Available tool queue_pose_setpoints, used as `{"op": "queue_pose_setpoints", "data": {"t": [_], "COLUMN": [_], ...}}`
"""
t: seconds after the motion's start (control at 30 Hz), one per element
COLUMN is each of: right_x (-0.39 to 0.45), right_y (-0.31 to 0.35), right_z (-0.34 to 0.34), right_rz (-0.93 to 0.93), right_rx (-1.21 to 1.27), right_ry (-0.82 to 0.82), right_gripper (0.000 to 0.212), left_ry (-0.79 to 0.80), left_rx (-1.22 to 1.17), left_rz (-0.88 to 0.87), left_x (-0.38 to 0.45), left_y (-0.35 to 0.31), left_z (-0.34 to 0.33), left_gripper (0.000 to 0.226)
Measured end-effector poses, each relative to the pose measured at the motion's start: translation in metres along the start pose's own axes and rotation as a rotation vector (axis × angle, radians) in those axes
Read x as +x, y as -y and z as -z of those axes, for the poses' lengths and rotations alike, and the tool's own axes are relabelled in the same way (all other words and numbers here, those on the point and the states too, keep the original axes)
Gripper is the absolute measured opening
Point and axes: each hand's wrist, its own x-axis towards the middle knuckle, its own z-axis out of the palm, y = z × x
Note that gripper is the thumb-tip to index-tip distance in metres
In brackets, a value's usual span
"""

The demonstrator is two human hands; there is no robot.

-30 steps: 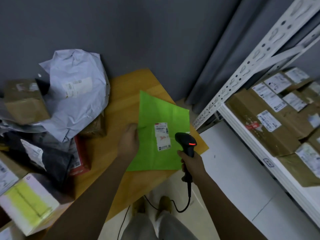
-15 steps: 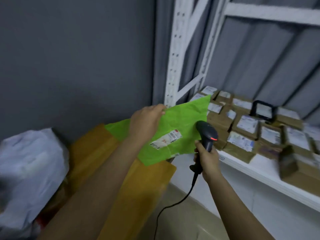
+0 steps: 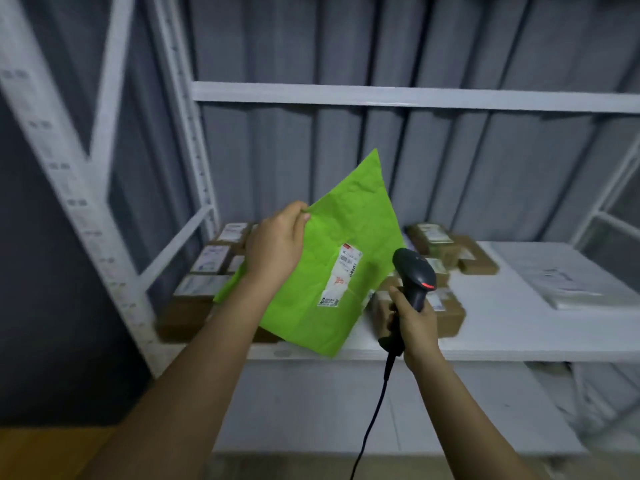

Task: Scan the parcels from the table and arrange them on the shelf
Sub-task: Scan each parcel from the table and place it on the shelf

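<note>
The bright green parcel [image 3: 341, 244], a flat crinkled mailer with a white label strip (print too blurred to read), is held tilted in the air, one corner pointing to twelve o'clock. Behind it, brown cardboard parcels [image 3: 446, 242] with white labels lie flat on the white shelf [image 3: 502, 306], from nine to two o'clock of the mailer.

Bright green mailer [image 3: 329, 271], white label; black scanner [image 3: 414, 275], red light; brown boxes [image 3: 446, 311] at 3 o'clock, white shelf [image 3: 502, 306], probably grey curtain [image 3: 346, 150].

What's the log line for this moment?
left hand: holds green mailer | right hand: grips scanner | mailer: in air before shelf | step: not yet shelved
</note>
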Motion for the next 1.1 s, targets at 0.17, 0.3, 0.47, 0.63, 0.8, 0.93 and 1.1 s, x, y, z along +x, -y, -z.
{"op": "queue_pose_setpoints", "data": {"t": [0.17, 0.3, 0.47, 0.63, 0.8, 0.93, 1.1], "right_x": [0.063, 0.116, 0.172, 0.222, 0.248, 0.256, 0.269], "right_y": [0.030, 0.056, 0.088, 0.122, 0.144, 0.145, 0.140], "right_z": [0.090, 0.158, 0.211, 0.231, 0.265, 0.309, 0.358], "right_rz": [-0.021, -0.019, 0.033, 0.083, 0.112, 0.108, 0.067], "right_rx": [0.023, -0.010, -0.051, 0.011, 0.068, 0.059, 0.034], "right_ry": [-0.100, -0.116, -0.132, -0.169, -0.262, -0.342, -0.408], "right_gripper": [0.023, 0.020, 0.017, 0.013, 0.016, 0.015, 0.014], "left_ry": [0.047, 0.083, 0.109, 0.137, 0.189, 0.242, 0.392], "left_rx": [-0.112, -0.169, -0.187, -0.268, -0.324, -0.373, -0.399], "left_rz": [0.006, -0.009, -0.044, -0.075, -0.158, -0.225, -0.229], "left_x": [0.033, 0.068, 0.108, 0.142, 0.166, 0.180, 0.188], "left_y": [-0.071, -0.131, -0.195, -0.239, -0.267, -0.293, -0.333], "left_z": [-0.090, -0.159, -0.221, -0.273, -0.326, -0.371, -0.440], "left_gripper": [0.022, 0.020, 0.021, 0.022, 0.024, 0.025, 0.024]}}
